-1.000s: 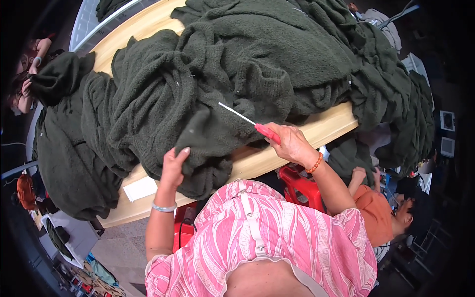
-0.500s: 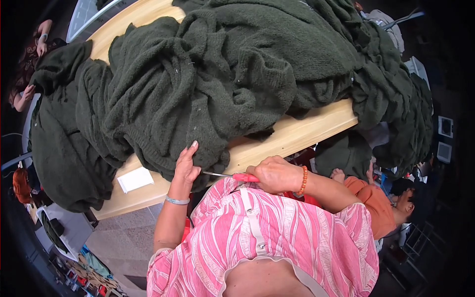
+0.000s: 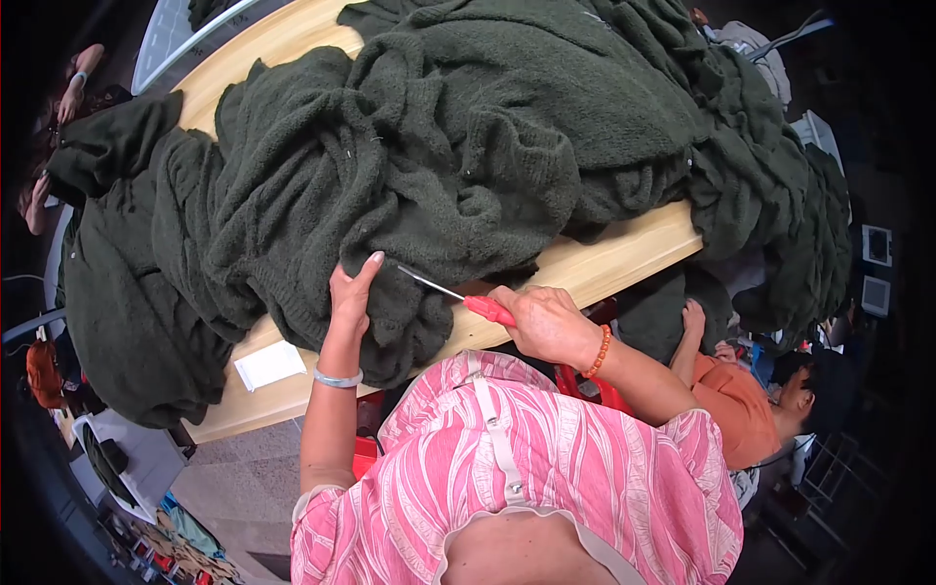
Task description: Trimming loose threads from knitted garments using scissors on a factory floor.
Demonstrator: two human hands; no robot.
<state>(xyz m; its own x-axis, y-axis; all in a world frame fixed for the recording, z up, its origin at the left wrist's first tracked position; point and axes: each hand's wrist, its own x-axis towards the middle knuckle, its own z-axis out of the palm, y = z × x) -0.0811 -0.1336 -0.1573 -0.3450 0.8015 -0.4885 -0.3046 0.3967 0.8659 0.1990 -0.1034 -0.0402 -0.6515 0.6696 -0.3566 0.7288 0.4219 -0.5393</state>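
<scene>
Dark green knit garments [image 3: 322, 185] lie in a thick heap over the wooden table. At the heap's near edge, my left hand [image 3: 350, 297] pinches a fold of knit, its thumb raised and its other fingers partly hidden by cloth. My right hand [image 3: 554, 330] is closed around the red handle of a thin metal-shafted tool [image 3: 487, 309]. The shaft slants up and left, its tip against or just over the knit beside my left thumb. Whether that tip is hooked or pointed is too small to tell.
A white paper slip [image 3: 269, 367] lies on the wooden table [image 3: 624, 249] left of my left forearm. A person in orange [image 3: 733, 408] sits close at my right. Another person's hand [image 3: 37, 203] handles green knit at the far left. A clear bin [image 3: 175, 44] stands at the back left.
Both my hands have moved up and farther over the knit. The tool now angles up from its earlier near-level pose. The person in orange has raised an arm to the green cloth.
</scene>
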